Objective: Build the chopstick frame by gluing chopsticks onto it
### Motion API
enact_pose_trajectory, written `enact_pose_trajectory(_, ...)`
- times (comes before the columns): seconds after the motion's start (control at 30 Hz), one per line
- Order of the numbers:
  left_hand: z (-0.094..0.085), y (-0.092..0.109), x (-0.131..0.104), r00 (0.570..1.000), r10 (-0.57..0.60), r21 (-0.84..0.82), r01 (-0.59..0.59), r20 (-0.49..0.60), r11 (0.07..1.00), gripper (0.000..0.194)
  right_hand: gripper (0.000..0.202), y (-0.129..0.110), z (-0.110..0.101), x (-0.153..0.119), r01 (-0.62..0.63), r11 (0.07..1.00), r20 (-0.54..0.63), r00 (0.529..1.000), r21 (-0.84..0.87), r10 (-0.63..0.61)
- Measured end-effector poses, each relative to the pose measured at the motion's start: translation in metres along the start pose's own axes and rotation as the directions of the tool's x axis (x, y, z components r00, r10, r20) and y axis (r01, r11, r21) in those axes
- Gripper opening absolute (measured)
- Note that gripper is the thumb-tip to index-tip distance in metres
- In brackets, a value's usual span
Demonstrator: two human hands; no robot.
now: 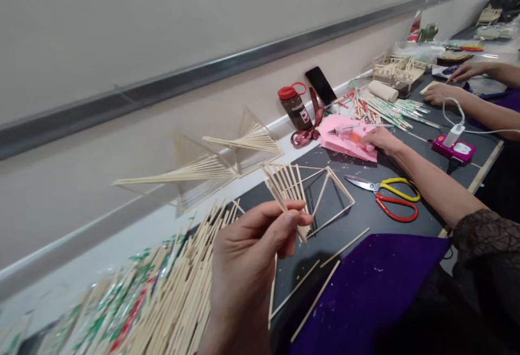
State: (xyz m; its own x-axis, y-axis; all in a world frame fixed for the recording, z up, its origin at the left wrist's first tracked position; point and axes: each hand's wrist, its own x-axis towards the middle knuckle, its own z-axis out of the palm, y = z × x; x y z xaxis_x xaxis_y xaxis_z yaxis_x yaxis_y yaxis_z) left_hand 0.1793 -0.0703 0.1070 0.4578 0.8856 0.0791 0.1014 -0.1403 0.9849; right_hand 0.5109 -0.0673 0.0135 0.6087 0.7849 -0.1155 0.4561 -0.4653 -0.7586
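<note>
My left hand (260, 247) pinches the edge of a fan-like frame of thin wooden sticks (290, 179) between thumb and fingers, raised above the dark table. Right of it, an open stick frame with triangular sides (341, 214) shows; whether the two are joined I cannot tell. My right hand (382, 141) reaches to a glue gun (351, 136) with an orange trigger, lying over a pink foam block (337, 149). Its fingers are curled at the gun's handle, partly hidden. Scissors (377, 186) with yellow and red handles lie open below my right forearm. Loose sticks (345, 248) rest near the purple cloth (365, 279).
Bundles of sticks (182, 279), some wrapped, fill the left side. Twisted stick models (211, 168) stand by the wall. A red-capped bottle (294, 109), a phone (320, 85) and a purple power strip (453, 148) are farther back. Another person's hands (442, 94) work at far right.
</note>
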Motion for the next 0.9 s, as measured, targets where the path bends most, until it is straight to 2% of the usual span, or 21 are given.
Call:
enact_pose_trajectory(0.07, 0.002, -0.002, 0.001, 1.000, -0.008, -0.005, 0.008, 0.006, 1.000, 0.013, 0.030, -0.001, -0.008, -0.002, 0.045, 0.988, -0.034, 0.999, 0.146, -0.040)
enact_pose_trajectory(0.17, 0.007, -0.001, 0.001, 1.000, -0.029, -0.024, 0.029, 0.008, 0.999, 0.013, 0.031, -0.005, -0.015, -0.002, 0.088, 0.904, -0.054, 0.996, 0.419, -0.071)
enact_pose_trajectory(0.2, 0.009, 0.000, 0.000, 0.999, -0.036, -0.032, 0.036, 0.002, 0.999, 0.012, 0.030, -0.006, -0.016, -0.001, 0.090, 0.883, -0.061, 0.996, 0.461, -0.070)
enact_pose_trajectory(0.27, 0.013, 0.002, -0.001, 0.999, -0.043, -0.053, 0.042, -0.016, 0.998, 0.011, 0.027, -0.010, -0.015, 0.001, 0.093, 0.925, -0.095, 0.994, 0.368, -0.062)
enact_pose_trajectory(0.37, 0.014, 0.001, -0.001, 0.999, -0.042, -0.064, 0.043, 0.010, 0.997, 0.010, 0.021, -0.013, -0.011, 0.004, 0.094, 0.995, -0.226, 0.969, -0.036, -0.100)
enact_pose_trajectory(0.47, 0.012, -0.001, 0.001, 0.999, -0.045, -0.056, 0.046, 0.030, 0.997, 0.012, 0.043, -0.012, -0.007, 0.004, 0.046, 0.958, -0.308, 0.941, -0.283, -0.136)
enact_pose_trajectory(0.57, 0.011, -0.001, 0.001, 1.000, -0.027, -0.063, 0.028, 0.015, 0.998, 0.012, 0.049, -0.008, -0.003, 0.006, -0.002, 0.940, -0.298, 0.949, -0.340, -0.105)
enact_pose_trajectory(0.7, 0.012, 0.000, 0.000, 0.999, -0.025, -0.060, 0.026, 0.023, 0.998, 0.012, 0.053, -0.001, 0.003, 0.009, -0.045, 0.949, -0.312, 0.948, -0.312, -0.058)
enact_pose_trajectory(0.9, 0.013, 0.002, -0.002, 1.000, -0.026, -0.042, 0.026, -0.004, 0.999, 0.010, 0.051, 0.007, 0.009, 0.018, -0.041, 0.975, -0.422, 0.905, -0.220, -0.057)
